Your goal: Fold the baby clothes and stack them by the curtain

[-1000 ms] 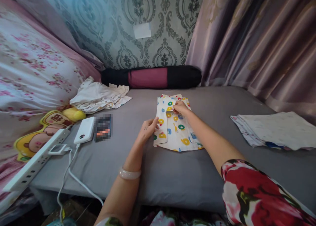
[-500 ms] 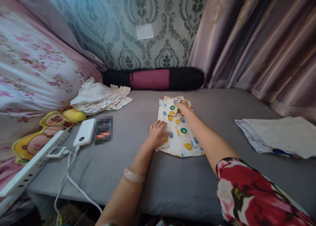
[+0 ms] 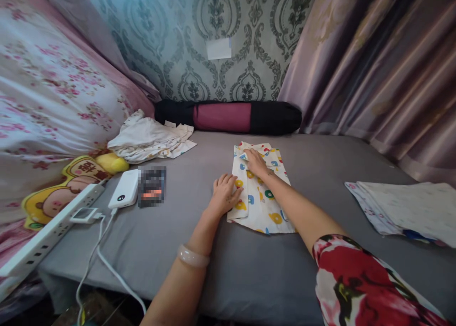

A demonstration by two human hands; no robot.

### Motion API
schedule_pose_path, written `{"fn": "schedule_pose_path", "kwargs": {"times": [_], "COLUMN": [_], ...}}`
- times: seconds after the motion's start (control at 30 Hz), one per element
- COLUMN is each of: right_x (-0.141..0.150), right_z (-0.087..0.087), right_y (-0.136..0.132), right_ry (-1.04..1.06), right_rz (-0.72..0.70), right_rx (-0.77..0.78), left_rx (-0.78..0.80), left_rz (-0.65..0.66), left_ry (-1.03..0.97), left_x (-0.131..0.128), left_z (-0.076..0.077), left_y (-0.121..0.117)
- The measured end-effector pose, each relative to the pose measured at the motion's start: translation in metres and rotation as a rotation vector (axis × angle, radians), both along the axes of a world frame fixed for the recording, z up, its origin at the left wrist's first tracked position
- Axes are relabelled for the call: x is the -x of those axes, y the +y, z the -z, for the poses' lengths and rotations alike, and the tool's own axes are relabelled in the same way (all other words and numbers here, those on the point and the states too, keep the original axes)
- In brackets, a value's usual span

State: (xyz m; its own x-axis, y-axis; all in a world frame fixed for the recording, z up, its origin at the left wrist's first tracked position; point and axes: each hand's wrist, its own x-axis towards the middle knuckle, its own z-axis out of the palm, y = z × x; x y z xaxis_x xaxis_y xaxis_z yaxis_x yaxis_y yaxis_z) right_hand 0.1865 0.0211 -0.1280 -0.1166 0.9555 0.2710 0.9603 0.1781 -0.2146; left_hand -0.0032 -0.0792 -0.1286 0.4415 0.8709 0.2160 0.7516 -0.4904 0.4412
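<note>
A white child's garment (image 3: 260,207) with a blue, yellow, green and red print lies on the grey bed sheet (image 3: 192,193), its sides turned inward. On its left edge rests my left hand (image 3: 225,193), fingers spread over a folded-in strip of the cloth. My right hand (image 3: 254,162) lies across the garment's upper part, palm down, with its fingers stretched out towards the upper left. The right forearm covers part of the garment's right side.
Crumpled white clothes (image 3: 149,138) lie at the back left, folded cloths (image 3: 409,207) at the right. A long black and maroon bolster (image 3: 224,117) runs along the wall. At the left are a power strip (image 3: 57,226), a white power bank (image 3: 124,189), cables and a yellow plush (image 3: 53,202).
My right hand has moved left across the garment's top and flattened, and the flap it held now lies down. My left hand stays at the left edge. The view has shifted slightly.
</note>
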Motion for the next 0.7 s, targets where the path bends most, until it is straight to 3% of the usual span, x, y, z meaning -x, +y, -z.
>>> {"fn": "schedule_pose_path", "kwargs": {"times": [0.43,0.6,0.7], "right_x": [0.013,0.021,0.031], "right_z": [-0.006,-0.011,-0.008], "right_y": [-0.003,0.008,0.017], "right_ry": [-0.016,-0.027,-0.073], "right_rz": [-0.124,-0.086,-0.121], "right_rx": [0.226,0.159,0.199], "left_rx": [0.045,0.022,0.024], "left_rz": [-0.091,-0.090,-0.092], "left_ry": [-0.001,-0.021,-0.025], "left_x": [0.007,0.007,0.007], "left_z": [0.004,0.007,0.007], "left_y": [0.007,0.009,0.008]}}
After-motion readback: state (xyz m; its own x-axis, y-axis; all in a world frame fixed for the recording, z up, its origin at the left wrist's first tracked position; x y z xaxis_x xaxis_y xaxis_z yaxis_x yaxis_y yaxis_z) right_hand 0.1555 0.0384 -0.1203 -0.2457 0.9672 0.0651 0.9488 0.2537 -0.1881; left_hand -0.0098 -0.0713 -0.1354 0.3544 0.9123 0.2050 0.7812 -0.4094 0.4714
